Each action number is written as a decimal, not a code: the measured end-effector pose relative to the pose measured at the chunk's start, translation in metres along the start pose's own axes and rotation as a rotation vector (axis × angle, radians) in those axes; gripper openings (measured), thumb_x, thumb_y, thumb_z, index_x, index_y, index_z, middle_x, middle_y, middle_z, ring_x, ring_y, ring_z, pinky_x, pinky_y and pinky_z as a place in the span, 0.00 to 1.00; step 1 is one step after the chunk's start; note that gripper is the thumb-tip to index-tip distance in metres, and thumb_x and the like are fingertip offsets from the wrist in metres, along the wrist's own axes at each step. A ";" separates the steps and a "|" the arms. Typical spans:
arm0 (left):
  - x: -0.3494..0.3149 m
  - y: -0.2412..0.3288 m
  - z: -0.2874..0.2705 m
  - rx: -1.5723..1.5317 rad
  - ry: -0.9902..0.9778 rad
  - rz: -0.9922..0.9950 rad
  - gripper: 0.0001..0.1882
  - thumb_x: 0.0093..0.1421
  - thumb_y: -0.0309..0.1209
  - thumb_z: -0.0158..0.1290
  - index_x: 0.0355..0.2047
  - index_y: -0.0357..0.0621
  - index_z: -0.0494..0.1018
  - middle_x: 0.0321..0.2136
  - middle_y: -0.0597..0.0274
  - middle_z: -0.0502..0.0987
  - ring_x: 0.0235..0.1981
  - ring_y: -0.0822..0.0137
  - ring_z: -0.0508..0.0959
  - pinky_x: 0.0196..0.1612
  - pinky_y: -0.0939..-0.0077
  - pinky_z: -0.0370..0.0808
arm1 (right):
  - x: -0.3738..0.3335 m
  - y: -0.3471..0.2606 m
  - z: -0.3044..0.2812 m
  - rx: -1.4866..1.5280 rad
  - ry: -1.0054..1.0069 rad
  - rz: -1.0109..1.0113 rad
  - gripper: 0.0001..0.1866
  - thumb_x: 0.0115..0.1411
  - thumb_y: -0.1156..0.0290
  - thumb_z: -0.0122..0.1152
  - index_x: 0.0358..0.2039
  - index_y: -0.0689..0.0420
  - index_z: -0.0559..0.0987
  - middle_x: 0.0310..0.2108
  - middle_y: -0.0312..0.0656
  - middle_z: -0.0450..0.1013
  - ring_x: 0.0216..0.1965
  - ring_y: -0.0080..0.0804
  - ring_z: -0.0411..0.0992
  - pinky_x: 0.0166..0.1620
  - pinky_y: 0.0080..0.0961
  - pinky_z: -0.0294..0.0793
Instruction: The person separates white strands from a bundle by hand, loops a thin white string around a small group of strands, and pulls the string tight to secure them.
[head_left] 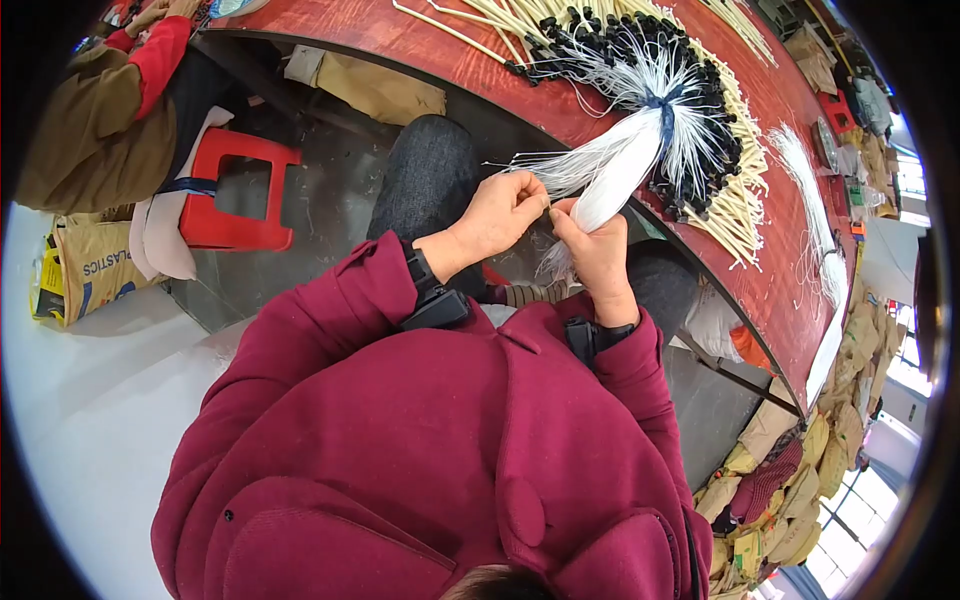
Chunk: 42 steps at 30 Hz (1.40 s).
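Right hand (pixel 597 245): fingers curled in, thumb folded over, gripping the lower part of a thick bundle of long, glossy white threads (pixel 620 178). Left hand (pixel 505 220): thumb and forefinger drawn together in a pinch just beside it, where loose strands fan out to the left. Whether a strand lies between those fingertips is too fine to tell.

Bundle runs from the near edge of a long, red-stained wooden bench (pixel 775 290) down toward the lap. A dark blue tie (pixel 668 112) cinches it over the bench; beyond the tie, threads splay toward an arc of slim, cream-coloured sticks with black end pieces (pixel 738 215). Tie probably keeps the strands gathered; the fan of sticks, black ends inward, likely keeps thread paths short and separate.

Right-hand grip seems an anchor, steadying the mass so the left can work on few strands. Hands sit close together just off the bench edge, presumably for comfortable reach from a seat.

Farther right on the bench: second white thread hank (pixel 812 205), laid lengthwise, perhaps to keep it from tangling. Red plastic stool (pixel 240 236) on the floor at left.
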<state>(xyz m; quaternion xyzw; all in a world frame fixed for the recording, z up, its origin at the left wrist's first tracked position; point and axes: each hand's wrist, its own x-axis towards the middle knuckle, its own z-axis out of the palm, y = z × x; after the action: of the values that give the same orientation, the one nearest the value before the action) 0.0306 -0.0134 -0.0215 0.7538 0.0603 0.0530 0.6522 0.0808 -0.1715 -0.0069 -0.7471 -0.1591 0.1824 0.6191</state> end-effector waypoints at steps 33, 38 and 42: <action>0.007 -0.006 -0.015 -0.868 -0.414 -0.686 0.08 0.61 0.31 0.49 0.27 0.42 0.68 0.18 0.71 0.66 0.12 0.82 0.58 0.13 0.87 0.51 | -0.003 -0.008 0.000 -0.057 -0.032 -0.049 0.03 0.51 0.77 0.60 0.25 0.64 0.77 0.18 0.32 0.70 0.21 0.16 0.64 0.25 0.17 0.65; 0.008 -0.009 -0.011 -0.563 -0.293 -0.511 0.08 0.61 0.32 0.49 0.29 0.41 0.69 0.20 0.69 0.68 0.12 0.81 0.60 0.14 0.88 0.53 | -0.001 0.000 0.001 -0.073 -0.038 -0.036 0.03 0.51 0.77 0.60 0.25 0.64 0.77 0.18 0.31 0.70 0.21 0.15 0.65 0.25 0.17 0.65; 0.002 0.011 -0.010 -0.419 -0.151 -0.419 0.08 0.61 0.33 0.49 0.30 0.41 0.70 0.21 0.69 0.70 0.13 0.81 0.61 0.15 0.89 0.54 | -0.003 -0.009 0.001 0.072 -0.039 0.049 0.03 0.52 0.77 0.60 0.26 0.63 0.77 0.19 0.31 0.70 0.21 0.15 0.66 0.25 0.15 0.65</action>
<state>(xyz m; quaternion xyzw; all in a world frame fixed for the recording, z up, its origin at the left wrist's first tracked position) 0.0317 -0.0044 -0.0095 0.5757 0.1535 -0.1275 0.7930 0.0777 -0.1708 0.0016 -0.7243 -0.1459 0.2176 0.6378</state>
